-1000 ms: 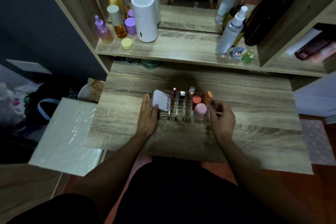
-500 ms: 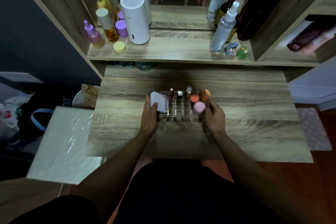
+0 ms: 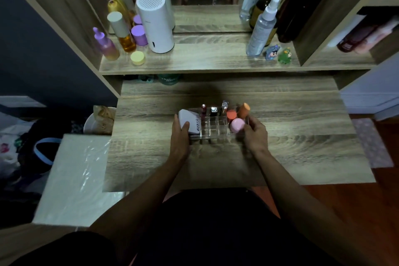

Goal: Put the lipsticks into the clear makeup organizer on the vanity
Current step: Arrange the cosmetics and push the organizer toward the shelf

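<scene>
On the vanity point(image 3: 280, 147), dead centre, sat the clear organizer point(image 3: 213, 126), framed by both hands. Far left on the upper shelf point(image 3: 205, 58) stood a purple dropper bottle point(image 3: 105, 45), an amber bottle point(image 3: 122, 31), a purple jar point(image 3: 139, 34), a small yellow jar point(image 3: 137, 57), and a tall white cylinder point(image 3: 155, 22) beside them. Down at the desk, the left hand point(image 3: 180, 138) pressed against the organizer's left end, thumb lying over a white case point(image 3: 189, 122) that stood in the leftmost compartment; fingers curled, closed on that end. Moving right along the back row: a dark red lipstick point(image 3: 203, 109) upright in its slot, then a black lipstick point(image 3: 213, 111) with a silver top, then a clear-capped one point(image 3: 224, 106), each in a neighbouring slot. The front slots looked bare. Next came three sponges in the right section, red point(image 3: 231, 114), orange point(image 3: 244, 109) tilted at the back corner, pink point(image 3: 237, 125) in front. The right hand point(image 3: 255, 136) cupped the organizer's right end, fingertips touching the wall just beside the pink sponge; whether it truly gripped could not be told. Up on the shelf's right, a spray bottle point(image 3: 262, 30) stood near two little figurines point(image 3: 278, 53).
</scene>
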